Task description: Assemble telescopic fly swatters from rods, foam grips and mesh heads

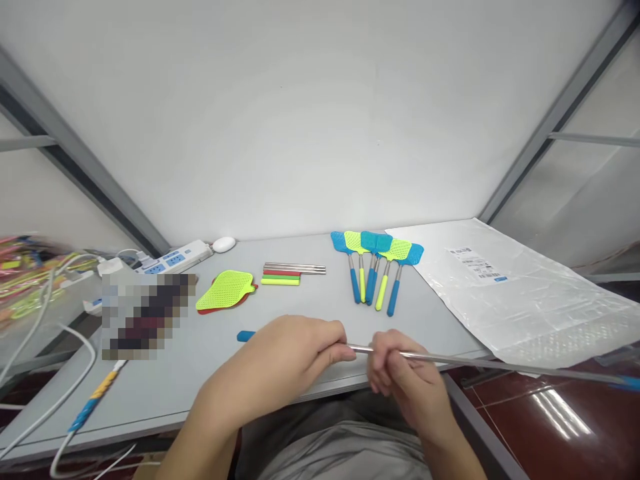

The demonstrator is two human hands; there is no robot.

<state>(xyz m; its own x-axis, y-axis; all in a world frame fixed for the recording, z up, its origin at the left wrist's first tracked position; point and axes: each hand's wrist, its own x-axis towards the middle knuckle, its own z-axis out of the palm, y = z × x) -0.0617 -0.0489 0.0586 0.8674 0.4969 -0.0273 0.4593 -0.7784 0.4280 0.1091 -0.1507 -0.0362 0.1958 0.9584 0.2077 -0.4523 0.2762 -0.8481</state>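
A telescopic fly swatter (475,361) stretches across in front of me, its metal rod drawn out long. Its blue grip (245,336) sticks out past my left hand (290,353), which is closed round the swatter near that end. My right hand (405,373) is closed on the rod a little further right. At the right edge of the view part of a blue head (627,383) shows; the rest is cut off. Beyond my hands lie several finished swatters (354,241) with blue and yellow-green heads and shortened rods.
Metal rods (295,268) lie beside green and red grips (281,281). Yellow-green and red swatter heads (226,291) are stacked left of them. A white bubble bag (520,293) covers the table's right side. Power strips (175,259), a white mouse (223,245) and cables occupy the left.
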